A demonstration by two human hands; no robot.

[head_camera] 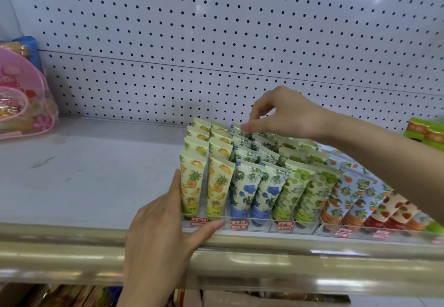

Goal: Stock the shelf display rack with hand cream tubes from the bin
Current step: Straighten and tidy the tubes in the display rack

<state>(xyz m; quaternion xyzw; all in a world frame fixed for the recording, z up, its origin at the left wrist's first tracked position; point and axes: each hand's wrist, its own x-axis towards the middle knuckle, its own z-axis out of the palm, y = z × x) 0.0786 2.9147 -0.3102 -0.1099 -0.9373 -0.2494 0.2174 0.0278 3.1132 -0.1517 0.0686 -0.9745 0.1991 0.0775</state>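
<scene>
Tubes of hand cream [242, 186], cap-down and stepped in rows inside the clear display rack [262, 228]: pineapple print in the rack's left lanes, blue-flower in the middle, green-grape at its right, each row raised behind the last for showing every crimped top. At the rack's back row, middle lanes, one blue-flower tube [236, 127] pinched by its crimp between thumb and fingertips of the right hand [286, 114], probably for seating or straightening it in its slot. Against the rack's left wall, left hand [163, 222] laid flat, fingers straight, thumb along the front lip, gripping nothing; likely a brace against sliding. Just right of the rack, a second rack [319, 229] of orange and strawberry tubes, then green boxes [425, 133]. Under the rack, grey shelf [96, 174]; behind it, white pegboard [168, 30]; far to its left, pink pouch [21, 95]. No bin in sight.
</scene>
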